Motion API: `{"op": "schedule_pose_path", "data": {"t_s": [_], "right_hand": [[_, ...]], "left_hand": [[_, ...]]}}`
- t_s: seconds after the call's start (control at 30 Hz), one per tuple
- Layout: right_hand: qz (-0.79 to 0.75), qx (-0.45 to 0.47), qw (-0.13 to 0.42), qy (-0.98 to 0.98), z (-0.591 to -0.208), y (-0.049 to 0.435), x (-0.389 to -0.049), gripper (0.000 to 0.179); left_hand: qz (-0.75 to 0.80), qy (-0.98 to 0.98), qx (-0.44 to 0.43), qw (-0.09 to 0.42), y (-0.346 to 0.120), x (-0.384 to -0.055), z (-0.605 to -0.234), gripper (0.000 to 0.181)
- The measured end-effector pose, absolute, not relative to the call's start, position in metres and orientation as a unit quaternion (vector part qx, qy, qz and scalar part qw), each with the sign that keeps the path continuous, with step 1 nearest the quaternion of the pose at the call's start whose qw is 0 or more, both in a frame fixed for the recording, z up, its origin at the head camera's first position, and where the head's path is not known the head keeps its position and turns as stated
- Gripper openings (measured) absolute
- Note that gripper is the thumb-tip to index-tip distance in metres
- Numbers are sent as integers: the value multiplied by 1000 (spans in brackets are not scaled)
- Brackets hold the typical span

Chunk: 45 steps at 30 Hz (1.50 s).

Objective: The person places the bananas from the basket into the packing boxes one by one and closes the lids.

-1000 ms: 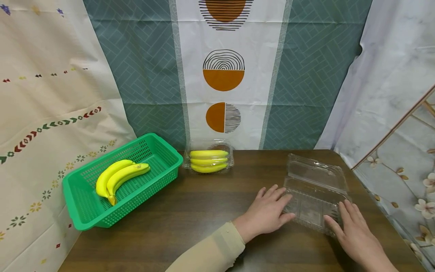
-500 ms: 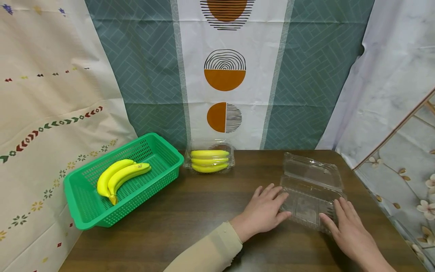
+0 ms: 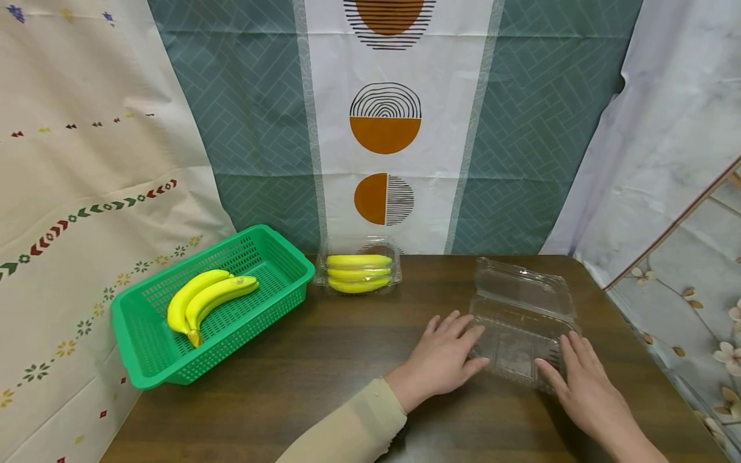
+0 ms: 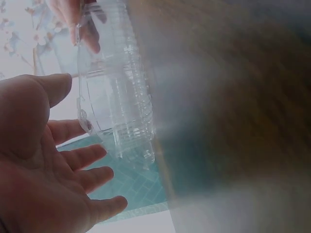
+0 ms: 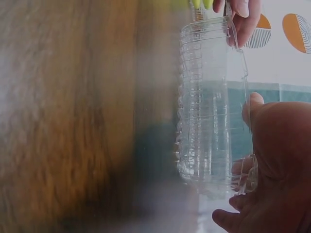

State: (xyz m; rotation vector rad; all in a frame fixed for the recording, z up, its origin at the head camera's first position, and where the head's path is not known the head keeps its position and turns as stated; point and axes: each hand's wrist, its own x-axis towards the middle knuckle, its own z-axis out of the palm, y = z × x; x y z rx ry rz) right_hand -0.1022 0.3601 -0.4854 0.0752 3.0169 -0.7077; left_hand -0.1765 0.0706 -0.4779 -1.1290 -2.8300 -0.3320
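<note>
A clear plastic clamshell container (image 3: pixel 515 350) lies on the brown table, its hinged lid (image 3: pixel 523 289) tipped back away from the person. Against its left end rests my left hand (image 3: pixel 442 354), fingers stretched out. At the opposite end my right hand (image 3: pixel 587 386) touches the rim with fairly straight fingers. In the left wrist view, the left hand's fingers (image 4: pixel 85 158) are spread beside the clear wall. Some of the right hand's fingers show through the plastic in the right wrist view.
Two bananas (image 3: pixel 214 299) lie in a green perforated basket (image 3: pixel 272 312) on the left. Near the back edge, a closed clear container (image 3: pixel 395 273) holds several bananas (image 3: pixel 359 273). Patterned cloths hang behind and on both sides of the table (image 3: pixel 324 386).
The open container has slid a little to the left across the table, with both hands moving along at its ends. The basket and the closed container stay in place.
</note>
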Motion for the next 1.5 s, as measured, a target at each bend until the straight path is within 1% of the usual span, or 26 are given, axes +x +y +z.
{"op": "schedule_pose_path", "data": {"t_s": [0.4,1.3,1.5], "right_hand": [[-231,17,16,973,-486,348,-108,98],[-230,-5,8,973,-484,320,-122,99],[-228,-6,11,974,-483,313,-125,98]], "left_hand": [[-126,-923,-363,30,59,-176,-476,63],[-138,-926,-349,33,30,-181,-475,64],[-142,-928,-342,24,23,-182,-473,63]]}}
